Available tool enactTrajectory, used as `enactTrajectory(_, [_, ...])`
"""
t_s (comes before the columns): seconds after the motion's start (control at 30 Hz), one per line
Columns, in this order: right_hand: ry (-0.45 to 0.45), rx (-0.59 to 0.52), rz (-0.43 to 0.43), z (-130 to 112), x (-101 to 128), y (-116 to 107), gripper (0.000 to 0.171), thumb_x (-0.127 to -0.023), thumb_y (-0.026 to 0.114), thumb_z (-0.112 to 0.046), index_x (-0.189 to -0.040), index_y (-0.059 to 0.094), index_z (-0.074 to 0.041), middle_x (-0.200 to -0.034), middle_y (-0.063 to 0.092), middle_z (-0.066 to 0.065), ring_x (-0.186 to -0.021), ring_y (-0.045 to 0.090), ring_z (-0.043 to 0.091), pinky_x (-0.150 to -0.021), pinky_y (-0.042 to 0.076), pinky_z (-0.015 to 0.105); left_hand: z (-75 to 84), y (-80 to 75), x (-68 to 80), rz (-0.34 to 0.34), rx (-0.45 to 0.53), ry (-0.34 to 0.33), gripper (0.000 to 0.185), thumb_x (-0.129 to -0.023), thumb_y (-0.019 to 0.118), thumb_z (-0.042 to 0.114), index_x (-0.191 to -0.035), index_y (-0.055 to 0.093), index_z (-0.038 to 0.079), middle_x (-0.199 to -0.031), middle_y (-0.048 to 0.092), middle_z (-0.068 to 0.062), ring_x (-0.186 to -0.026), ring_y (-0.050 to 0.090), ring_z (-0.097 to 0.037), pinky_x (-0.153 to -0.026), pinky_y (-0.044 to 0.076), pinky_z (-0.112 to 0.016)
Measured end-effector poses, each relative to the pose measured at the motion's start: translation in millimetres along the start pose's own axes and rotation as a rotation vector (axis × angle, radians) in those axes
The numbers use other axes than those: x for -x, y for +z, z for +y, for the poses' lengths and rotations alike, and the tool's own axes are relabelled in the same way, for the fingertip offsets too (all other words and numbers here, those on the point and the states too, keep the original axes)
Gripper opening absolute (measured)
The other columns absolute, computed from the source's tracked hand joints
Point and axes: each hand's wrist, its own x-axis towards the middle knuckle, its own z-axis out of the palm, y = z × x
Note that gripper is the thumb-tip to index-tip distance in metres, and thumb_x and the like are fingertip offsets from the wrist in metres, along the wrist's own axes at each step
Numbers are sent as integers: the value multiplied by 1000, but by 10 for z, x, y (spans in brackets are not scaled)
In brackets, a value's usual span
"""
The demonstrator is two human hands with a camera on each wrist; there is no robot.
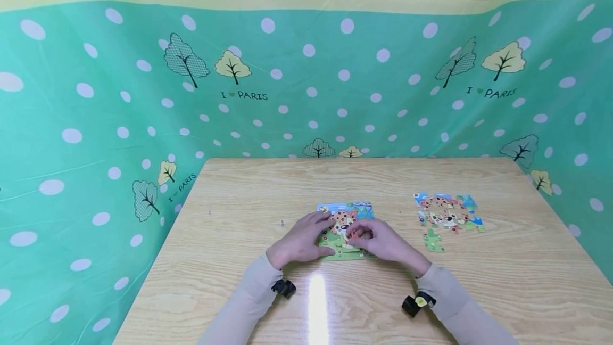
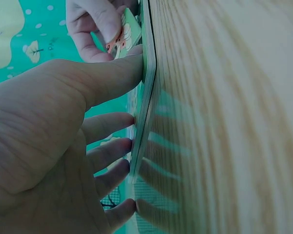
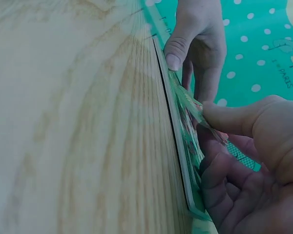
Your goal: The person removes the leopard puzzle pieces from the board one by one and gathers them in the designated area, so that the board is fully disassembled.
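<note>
A green-framed picture puzzle board [image 1: 356,209] lies flat on the wooden table [image 1: 287,185], near the middle. My left hand [image 1: 304,238] rests on its left part, thumb [image 2: 112,73] against the board's edge [image 2: 145,97] and straight fingers [image 2: 110,156] touching the face. My right hand [image 1: 378,238] pinches a thin puzzle piece [image 3: 239,155] between thumb and fingers and holds it tilted up off the board [image 3: 178,141]. From the left wrist view the same piece [image 2: 124,34] shows an orange and white print in the right hand [image 2: 93,24].
Several loose, partly joined puzzle pieces [image 1: 447,214] lie on the table to the right of the board. A green polka-dot curtain [image 1: 335,79] encloses the table at the back and both sides.
</note>
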Motion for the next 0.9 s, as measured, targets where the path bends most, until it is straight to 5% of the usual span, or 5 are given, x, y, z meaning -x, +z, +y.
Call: enactTrajectory(0.9, [79,-10,72,127,146,-223,21,-98,77,-26,-113,74,-11,-99,73,3,-81,65,16,-67,56,25,-20,11,4,1,5,4,78,-96,78,42,-161,47,13,-174,34,-10,-163,28,-33,-135,23,-55])
